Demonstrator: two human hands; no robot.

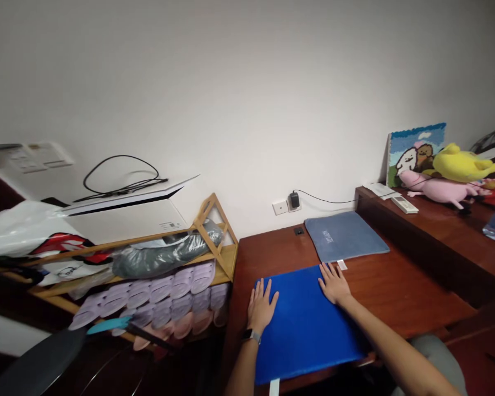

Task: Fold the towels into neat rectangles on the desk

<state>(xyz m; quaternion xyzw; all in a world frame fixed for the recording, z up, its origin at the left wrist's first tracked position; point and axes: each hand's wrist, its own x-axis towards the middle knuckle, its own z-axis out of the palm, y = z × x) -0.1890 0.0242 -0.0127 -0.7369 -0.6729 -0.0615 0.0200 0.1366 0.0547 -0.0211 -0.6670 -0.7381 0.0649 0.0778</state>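
A bright blue square mat or cushion cover (303, 324) lies flat on the wooden desk in front of me, with a white tag at its near edge. Flat on its upper left corner rests my left hand (262, 308), fingers spread, a watch on the wrist. My right hand (334, 283) lies open on the upper right corner, fingertips at the far edge. Just beyond sits a grey-blue mat (344, 236) with faint lettering and a small white tag close to my right fingers.
Left of the desk stands a wooden rack (226, 258) with lilac slippers (181, 283), bags and a white box (127, 220). A charger (294, 199) is plugged into the wall. The raised shelf at right holds plush toys (437, 190), a remote (404, 204) and a picture (416, 154).
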